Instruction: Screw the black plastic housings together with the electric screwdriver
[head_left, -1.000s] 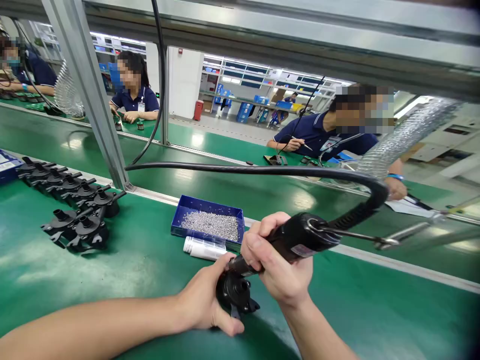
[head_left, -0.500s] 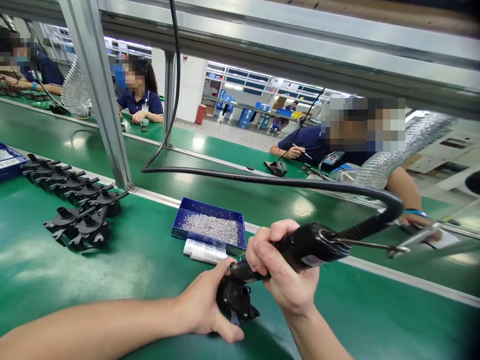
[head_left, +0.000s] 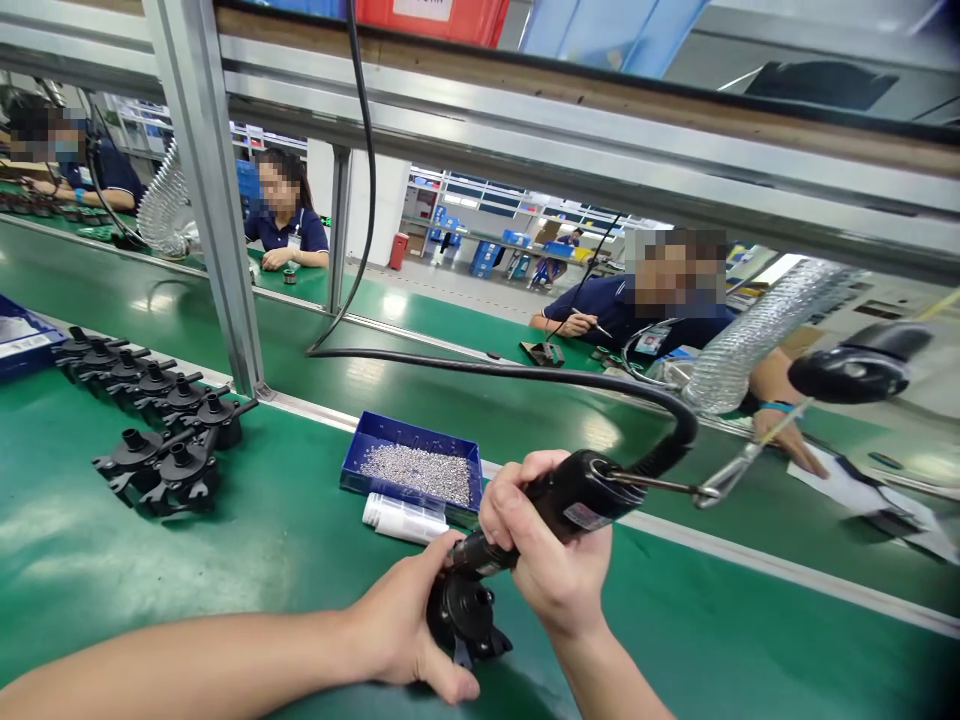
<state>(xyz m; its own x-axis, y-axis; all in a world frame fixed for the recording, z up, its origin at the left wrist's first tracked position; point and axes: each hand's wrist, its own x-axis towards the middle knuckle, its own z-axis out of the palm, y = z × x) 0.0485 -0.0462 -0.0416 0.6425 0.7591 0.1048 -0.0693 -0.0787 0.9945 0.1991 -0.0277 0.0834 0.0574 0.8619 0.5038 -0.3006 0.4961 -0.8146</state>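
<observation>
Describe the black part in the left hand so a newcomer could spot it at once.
On the green bench, find the left hand at the picture's bottom middle. The black part sits in its grip, below the nose of the black tool in the right hand. Unlike the similar parts grouped at the left, it is hand-held.

overhead: red bin point(head_left: 469, 25), pale-blue bin point(head_left: 615, 38) | right: silver duct point(head_left: 757, 345) | left: metal post point(head_left: 201, 190)

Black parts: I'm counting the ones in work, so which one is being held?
The black part in the left hand, beside the corded tool; the other black parts sit grouped on the green bench farther left, no hand on them.
</observation>
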